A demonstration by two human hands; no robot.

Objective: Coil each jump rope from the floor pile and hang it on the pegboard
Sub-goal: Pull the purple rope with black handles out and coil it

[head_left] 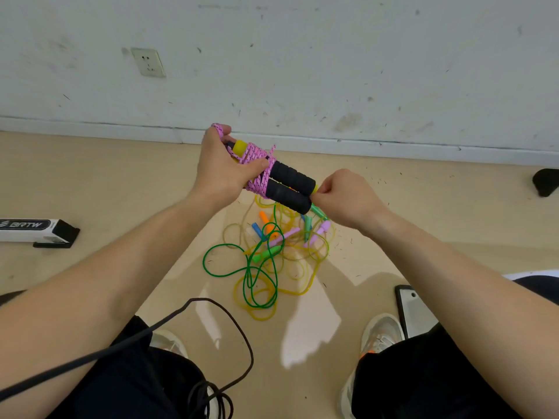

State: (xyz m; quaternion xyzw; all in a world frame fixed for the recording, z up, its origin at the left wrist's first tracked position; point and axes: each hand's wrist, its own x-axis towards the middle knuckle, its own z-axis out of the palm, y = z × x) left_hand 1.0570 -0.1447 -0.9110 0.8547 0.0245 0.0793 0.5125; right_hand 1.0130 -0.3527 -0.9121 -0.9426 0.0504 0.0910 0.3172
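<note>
From my remote seat I see the left hand (222, 173) gripping the pink jump rope (290, 184) in the air above the floor (90, 182). Its thumb presses on the pink cord (255, 155), which is wound many times around the 2 black foam handles (295, 176). One loop of the cord passes over the fingers at the 11 o'clock side of this hand. The handles lie side by side and point toward 4 o'clock. There the right hand (344, 198) has its fingers curled and pinches the yellow end cap (315, 189) of the upper handle.

The pile (272, 258) of other jump ropes lies on the floor at 6 o'clock from the held rope. It is a tangle of a green rope (239, 267), a yellow rope (290, 285) and small handles in orange, blue, pink and green.

At 9 o'clock in the view a white box (33, 231) marked BRTW lies on the floor. A wall socket (148, 62) is at 11 o'clock. A black cable (211, 328) loops over the person's lap at 7 o'clock. A flat dark device (414, 309) lies at 4 o'clock, just beside a light sneaker (381, 331).
</note>
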